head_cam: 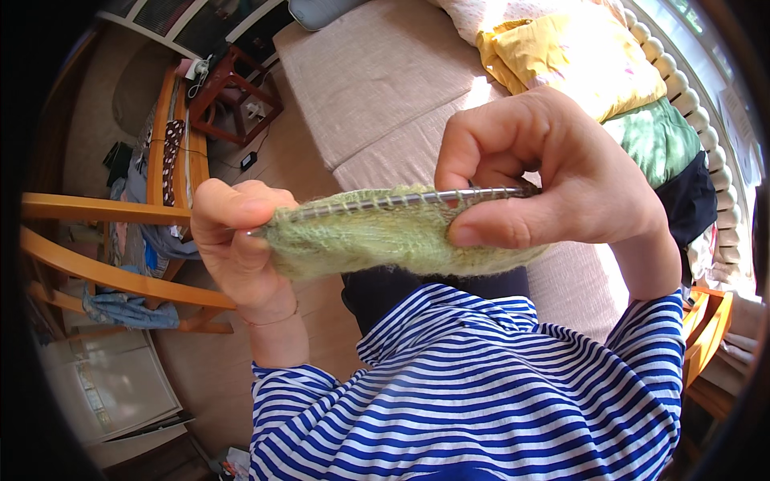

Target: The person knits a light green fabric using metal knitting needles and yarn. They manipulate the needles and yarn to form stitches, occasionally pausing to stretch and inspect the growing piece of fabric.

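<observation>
A piece of fuzzy light green knitting (361, 240) hangs from a metal knitting needle (385, 201), its loops lined up along the shaft. My left hand (240, 234) pinches the left end of the knitting, and a needle tip shows between thumb and fingers. Toward the other end, my right hand (553, 174) grips needle and fabric, with the thumb in front of the green fabric and the fingers curled behind. The right end of the needle disappears inside that hand. Both hands hold the work raised in front of my striped shirt.
Ahead is a bed or couch with a beige cover (385, 78). Folded yellow bedding (577, 54) and green cloth (656, 138) lie by a radiator (701, 99) on the right. At left stand a wooden chair (120, 210) and a dark red stool (234, 96).
</observation>
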Demonstrator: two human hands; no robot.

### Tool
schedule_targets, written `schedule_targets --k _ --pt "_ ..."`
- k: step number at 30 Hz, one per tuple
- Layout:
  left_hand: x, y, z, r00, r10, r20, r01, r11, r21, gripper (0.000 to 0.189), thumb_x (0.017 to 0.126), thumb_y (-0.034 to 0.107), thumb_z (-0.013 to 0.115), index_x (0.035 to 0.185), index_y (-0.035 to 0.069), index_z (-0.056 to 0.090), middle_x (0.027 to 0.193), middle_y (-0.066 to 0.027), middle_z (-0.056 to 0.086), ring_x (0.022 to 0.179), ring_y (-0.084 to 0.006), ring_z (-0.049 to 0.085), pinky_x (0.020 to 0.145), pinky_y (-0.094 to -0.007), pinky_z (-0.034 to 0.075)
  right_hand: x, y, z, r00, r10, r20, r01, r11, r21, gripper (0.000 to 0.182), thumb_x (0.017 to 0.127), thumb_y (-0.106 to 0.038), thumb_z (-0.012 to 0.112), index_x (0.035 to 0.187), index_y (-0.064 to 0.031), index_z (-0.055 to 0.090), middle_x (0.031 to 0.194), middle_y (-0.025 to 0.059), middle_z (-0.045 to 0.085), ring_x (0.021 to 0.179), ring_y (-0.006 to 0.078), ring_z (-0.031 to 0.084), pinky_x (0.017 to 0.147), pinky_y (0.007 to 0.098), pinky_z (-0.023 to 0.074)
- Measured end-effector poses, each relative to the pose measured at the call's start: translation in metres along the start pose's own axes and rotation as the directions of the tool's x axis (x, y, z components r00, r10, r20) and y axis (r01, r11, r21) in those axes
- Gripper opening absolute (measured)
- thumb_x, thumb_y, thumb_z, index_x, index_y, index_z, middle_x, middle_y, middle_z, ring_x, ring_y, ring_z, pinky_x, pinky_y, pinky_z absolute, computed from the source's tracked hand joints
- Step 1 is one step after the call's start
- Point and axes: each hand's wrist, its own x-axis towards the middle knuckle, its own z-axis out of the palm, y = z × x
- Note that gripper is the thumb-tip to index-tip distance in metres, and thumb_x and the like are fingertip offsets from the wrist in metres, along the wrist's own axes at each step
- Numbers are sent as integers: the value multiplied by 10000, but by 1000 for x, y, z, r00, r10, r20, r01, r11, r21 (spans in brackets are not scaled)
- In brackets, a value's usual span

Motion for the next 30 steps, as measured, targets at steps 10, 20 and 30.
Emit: schedule_targets --k 10,20,30 --pt "2 -4 25 982 15 -187 26 976 217 186 747 109 667 830 -29 575 669 -89 568 596 -94 518 528 -177 394 7 -7 7 998 -66 24 68 991 -116 283 690 -199 703 815 -5 539 539 -24 482 458 7 395 403 170 257" --pt "5 -3 21 987 -4 -162 66 923 379 215 759 182 650 840 -9 593 737 -92 561 623 -96 484 537 -188 358 9 -1 6 994 -46 101 75 948 -310 223 721 -163 681 687 10 545 531 -11 470 468 45 418 418 208 324" --pt "-8 1 -19 975 -115 -189 93 988 -121 116 839 149 534 911 61 511 820 -14 431 796 -157 546 741 -344 490 -10 33 -10 991 -135 3 133 981 138 459 611 -280 774 898 9 562 790 42 591 727 87 570 645 196 457"
